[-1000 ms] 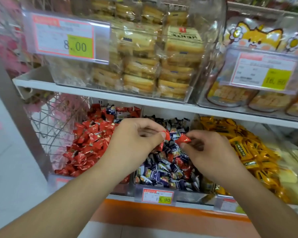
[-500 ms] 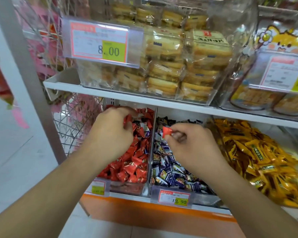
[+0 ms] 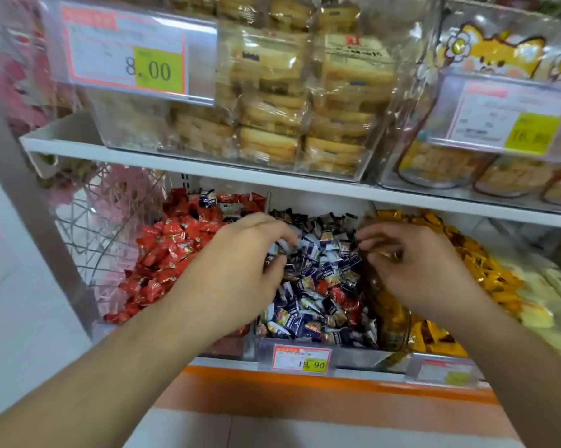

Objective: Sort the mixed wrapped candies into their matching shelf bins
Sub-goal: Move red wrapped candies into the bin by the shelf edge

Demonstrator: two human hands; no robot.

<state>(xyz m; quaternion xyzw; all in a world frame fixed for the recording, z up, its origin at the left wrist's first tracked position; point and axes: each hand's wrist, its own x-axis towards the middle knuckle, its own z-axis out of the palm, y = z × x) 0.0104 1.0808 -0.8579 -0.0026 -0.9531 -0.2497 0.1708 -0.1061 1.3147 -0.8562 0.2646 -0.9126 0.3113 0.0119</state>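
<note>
Both hands over mid bin (image 3: 305, 347) to weed out strays; left hand (image 3: 240, 263) fingers curled into blue candies (image 3: 321, 273); right hand (image 3: 411, 266) curled, contents can't tell.

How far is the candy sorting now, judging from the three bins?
Done: the left bin is mostly red. In hand: the left hand and the right hand both reach into the middle bin; whether either grips a candy is unclear. Left: red candies lie among the blue ones, and dark-wrapped candies sit at the back of the red pile.
</note>
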